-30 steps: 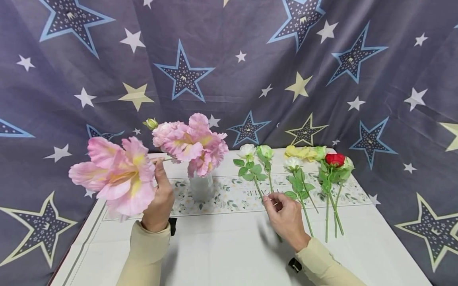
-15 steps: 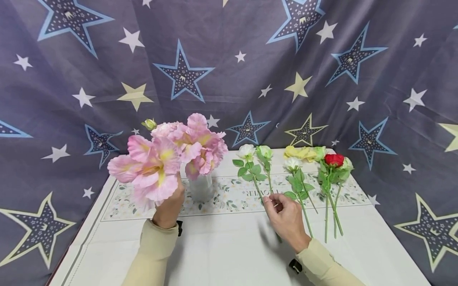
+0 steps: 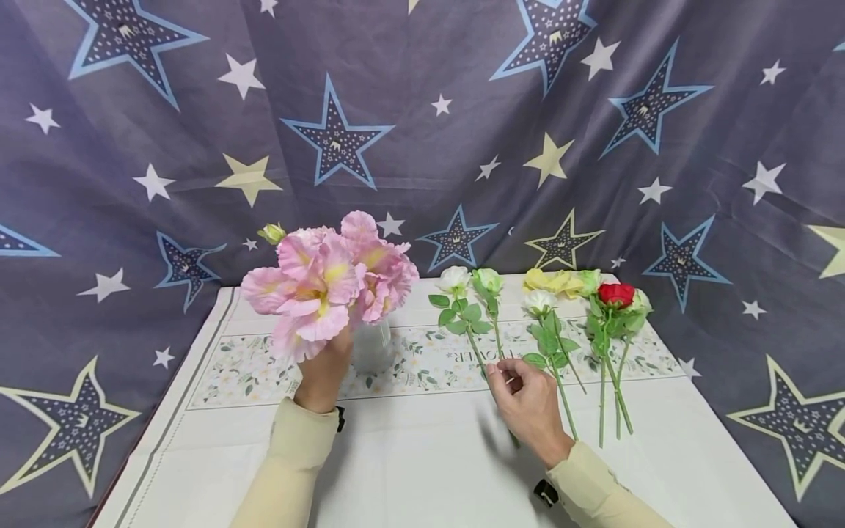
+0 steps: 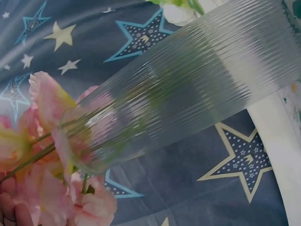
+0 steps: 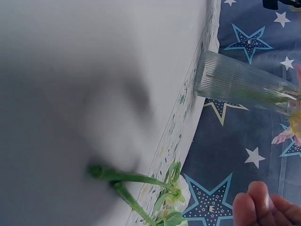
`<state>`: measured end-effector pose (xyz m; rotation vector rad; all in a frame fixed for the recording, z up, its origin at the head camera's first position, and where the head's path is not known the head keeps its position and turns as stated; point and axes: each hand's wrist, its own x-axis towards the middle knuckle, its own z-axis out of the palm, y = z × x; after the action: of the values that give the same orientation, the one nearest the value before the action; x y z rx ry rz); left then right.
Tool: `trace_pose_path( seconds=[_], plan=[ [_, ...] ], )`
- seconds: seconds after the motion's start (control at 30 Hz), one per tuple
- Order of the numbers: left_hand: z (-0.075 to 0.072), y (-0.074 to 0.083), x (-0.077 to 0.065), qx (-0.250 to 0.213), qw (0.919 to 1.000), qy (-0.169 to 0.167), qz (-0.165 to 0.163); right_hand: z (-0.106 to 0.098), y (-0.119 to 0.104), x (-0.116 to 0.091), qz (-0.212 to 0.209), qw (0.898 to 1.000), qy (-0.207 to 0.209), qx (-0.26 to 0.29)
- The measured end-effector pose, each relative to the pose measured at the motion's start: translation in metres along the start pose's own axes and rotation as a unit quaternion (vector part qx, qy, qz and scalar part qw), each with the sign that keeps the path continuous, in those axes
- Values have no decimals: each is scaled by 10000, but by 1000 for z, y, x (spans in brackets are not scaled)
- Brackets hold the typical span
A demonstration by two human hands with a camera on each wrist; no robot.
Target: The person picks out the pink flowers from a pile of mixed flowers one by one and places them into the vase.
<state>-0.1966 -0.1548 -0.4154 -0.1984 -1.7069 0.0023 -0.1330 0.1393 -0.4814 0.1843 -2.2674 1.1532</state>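
Observation:
My left hand [image 3: 326, 370] grips the stem of a large pink ruffled flower [image 3: 313, 286] with a yellow centre. The bloom hides the fingertips in the head view. Just right of that hand stands a clear ribbed vase [image 3: 372, 348] holding other pink flowers [image 3: 381, 275]; in the left wrist view stems [image 4: 40, 153] cross its mouth, and I cannot tell how deep the held one reaches. My right hand [image 3: 526, 403] hovers with loosely curled fingers above the stem of a white rose [image 3: 454, 280]. In the right wrist view its fingers [image 5: 258, 207] are apart from the stems [image 5: 136, 176] below.
A pale green rose [image 3: 488, 281] lies beside the white one. Farther right are another white rose [image 3: 540, 302], a yellow flower [image 3: 553, 282] and a red rose [image 3: 617, 295] among green ones. A floral runner [image 3: 422, 359] crosses the white table [image 3: 409, 455]; a starry curtain [image 3: 409, 132] hangs behind.
My left hand has moved right with the pink flower, from the left of the vase to close against the blooms in it. The right hand has stayed in place.

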Motion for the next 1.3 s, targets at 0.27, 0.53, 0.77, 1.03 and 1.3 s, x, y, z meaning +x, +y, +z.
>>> trace_pose_path(
  seconds=[0.27,0.53,0.77,1.03,1.3],
  plan=[
    [13,3,-5,-2838,9417,-130,-1802,1,1,-1,-37,10000,-18,-50],
    [19,4,-9,-2361,9577,-501,-1567,2,0,-2,50,10000,-33,-56],
    [24,0,-12,-1908,9684,-755,-1420,5,0,-3,55,10000,10,-77],
    [25,-2,-17,-1596,9691,-1159,-1482,9,2,-3,68,10000,14,-55],
    [22,0,-24,-2451,9414,-1045,-2066,8,3,-2,36,10000,-19,-22]
  ],
)
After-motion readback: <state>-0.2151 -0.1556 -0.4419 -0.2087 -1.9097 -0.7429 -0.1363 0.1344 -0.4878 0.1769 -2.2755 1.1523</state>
